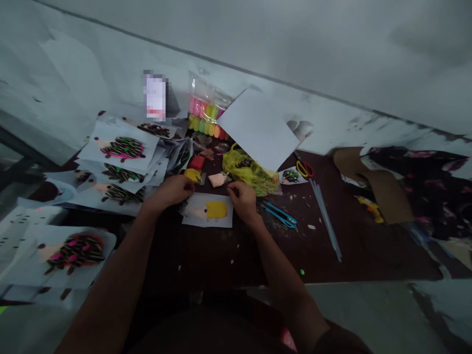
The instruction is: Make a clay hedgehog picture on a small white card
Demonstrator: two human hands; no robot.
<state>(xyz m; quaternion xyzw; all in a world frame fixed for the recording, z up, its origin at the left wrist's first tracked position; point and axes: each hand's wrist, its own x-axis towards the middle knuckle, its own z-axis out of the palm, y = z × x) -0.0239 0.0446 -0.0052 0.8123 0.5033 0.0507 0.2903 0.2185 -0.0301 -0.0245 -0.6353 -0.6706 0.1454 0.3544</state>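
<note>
A white sheet of paper lies on the dark table in front of me. It bears a yellow clay patch and a pale peach snout-like shape. My left hand is closed in a pinch by the sheet's upper left corner; whatever sits between its fingertips is too small to tell. By the upper right corner, my right hand has its fingers curled together, and I cannot make out what they hold. Just beyond the hands are a yellow clay lump, a red clay block and a peach clay piece.
Hedgehog pictures are piled at the left. Behind stand a bag of coloured clay, a yellow net bag and blank paper. A blue cutter, scissors, glue sticks and a yellow glue gun lie right.
</note>
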